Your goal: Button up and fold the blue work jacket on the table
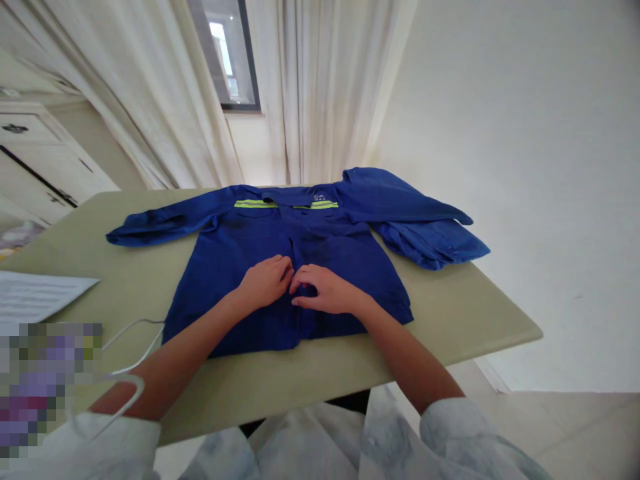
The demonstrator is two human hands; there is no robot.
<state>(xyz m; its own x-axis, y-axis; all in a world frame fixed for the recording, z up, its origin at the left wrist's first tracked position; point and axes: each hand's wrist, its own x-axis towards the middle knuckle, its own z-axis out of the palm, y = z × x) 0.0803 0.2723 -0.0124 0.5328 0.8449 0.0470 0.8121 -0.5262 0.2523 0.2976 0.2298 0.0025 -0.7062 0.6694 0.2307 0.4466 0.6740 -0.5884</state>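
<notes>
Blue work jacket [300,233] lying flat on a beige table [450,333], front up, its long axis running from the collar [287,197] at the far side to the hem at the near side. Left hand [265,282] and right hand [325,290] rest palm down at the jacket's central front opening [295,250], nearly touching, with the fingers partly curled; whether either hand has hold of the cloth cannot be told. Neither arm is clearly nearer the opening. Yellow-green reflective stripes [255,204] cross the chest. One sleeve [160,227] extends toward the table's left edge; the other [425,230] is doubled back and overhangs the right edge. A paper sheet [35,297] and a white cable [133,340] lie at the near left corner. Behind stand curtains [320,87], a window [225,53] and a white wall [525,167].
</notes>
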